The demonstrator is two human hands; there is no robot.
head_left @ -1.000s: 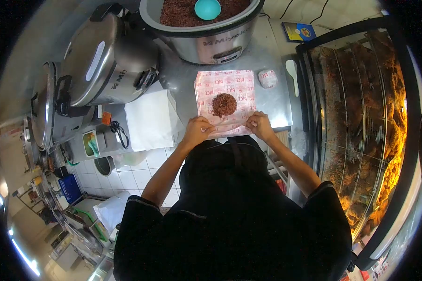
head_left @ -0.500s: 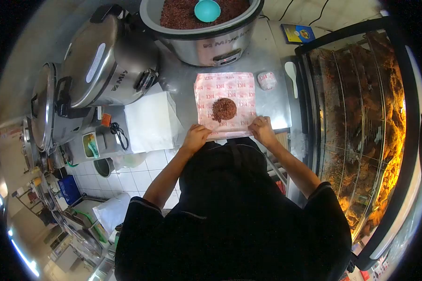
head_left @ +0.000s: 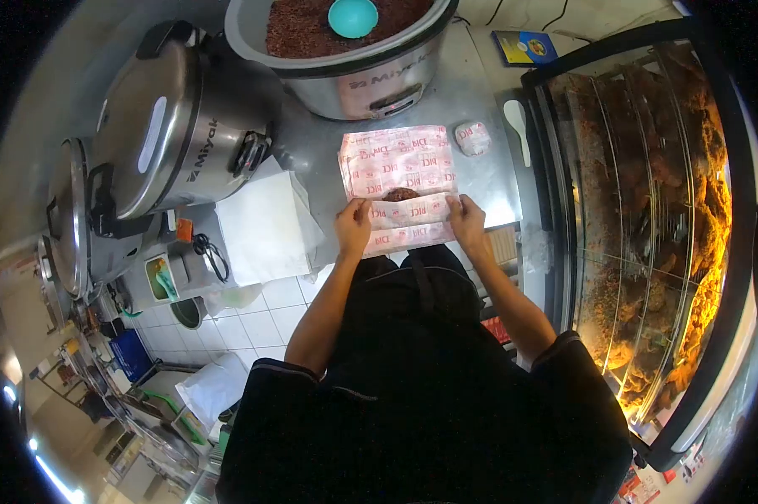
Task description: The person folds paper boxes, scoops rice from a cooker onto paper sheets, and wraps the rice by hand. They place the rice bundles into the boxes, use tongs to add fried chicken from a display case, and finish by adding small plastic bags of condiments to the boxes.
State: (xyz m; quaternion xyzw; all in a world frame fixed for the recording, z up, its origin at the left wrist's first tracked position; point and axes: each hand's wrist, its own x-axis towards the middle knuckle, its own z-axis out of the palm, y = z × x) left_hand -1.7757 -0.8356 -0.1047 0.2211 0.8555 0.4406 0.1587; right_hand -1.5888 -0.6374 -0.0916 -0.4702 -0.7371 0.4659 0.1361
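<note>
Grip: our left hand [head_left: 354, 225] and right hand [head_left: 468, 221] pinch the folded wrapping paper [head_left: 397, 164] | Place: frame centre, on desk [head_left: 490, 191], partly covering rice mound [head_left: 400, 194] | Risk: uneven pulling may spill it

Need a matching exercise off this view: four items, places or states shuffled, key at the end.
Things
1. turquoise scoop
2. white paddle
3. printed paper
4. plain white sheets

Places or states
A. pinched by the left hand and the right hand
B. between the small wrapped bundle and the lit cabinet
C. stacked to the left of the left hand
D. on the reddish-brown grains in the open cooker

Pairs: 1-D, 2-B, 3-A, 4-C
</note>
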